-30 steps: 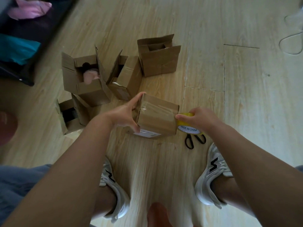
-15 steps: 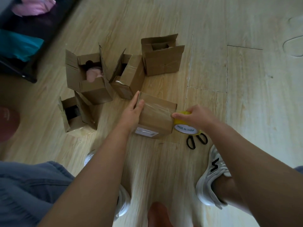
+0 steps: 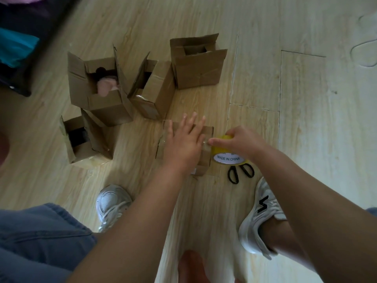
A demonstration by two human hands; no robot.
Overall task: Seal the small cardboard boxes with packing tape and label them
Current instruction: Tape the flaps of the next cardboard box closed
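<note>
My left hand [image 3: 183,144] pressed flat, fingers straight, on the closed box [image 3: 206,158] at frame center; my right hand [image 3: 242,142] gripped the tape roll [image 3: 227,159] beside it.

Left hand [image 3: 183,144] flat on box [image 3: 206,158]; right hand [image 3: 242,142] grips tape roll [image 3: 226,158].

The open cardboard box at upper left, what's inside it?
Inside the open box, a pale pink object shows, with a dark rounded shape behind it. What they are is unclear; the front wall hides everything lower down.
</note>
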